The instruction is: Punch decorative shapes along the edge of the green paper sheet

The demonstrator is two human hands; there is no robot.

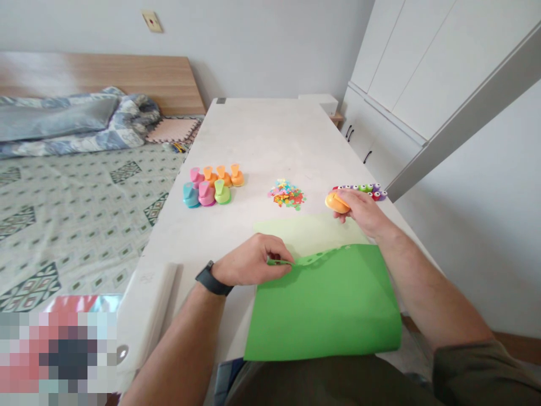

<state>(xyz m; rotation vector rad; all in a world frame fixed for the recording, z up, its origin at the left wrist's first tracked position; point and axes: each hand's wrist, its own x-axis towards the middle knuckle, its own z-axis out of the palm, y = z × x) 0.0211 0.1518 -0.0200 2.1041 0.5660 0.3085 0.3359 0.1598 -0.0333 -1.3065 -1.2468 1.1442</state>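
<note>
My left hand [257, 260] pinches the far edge of a green sheet [325, 310], which has small holes punched along that edge and curls toward my body. In my right hand [359, 208] is an orange craft punch [337, 202], held above the table and apart from the sheet. A pale green sheet [313, 232] lies flat beyond the green one, partly covered by it. Between my hands and farther off, a pile of small colourful paper cut-outs [288, 194] rests on the table. Small eyed figures in several colours [372, 190] stand just behind my right hand.
Several craft punches in pink, orange, blue and lime [207, 193] stand grouped on the left of the white table [262, 135]. A long white device [147, 304] lies along the near left edge. A bed [84, 192] is at left, white cabinets [380, 113] at right.
</note>
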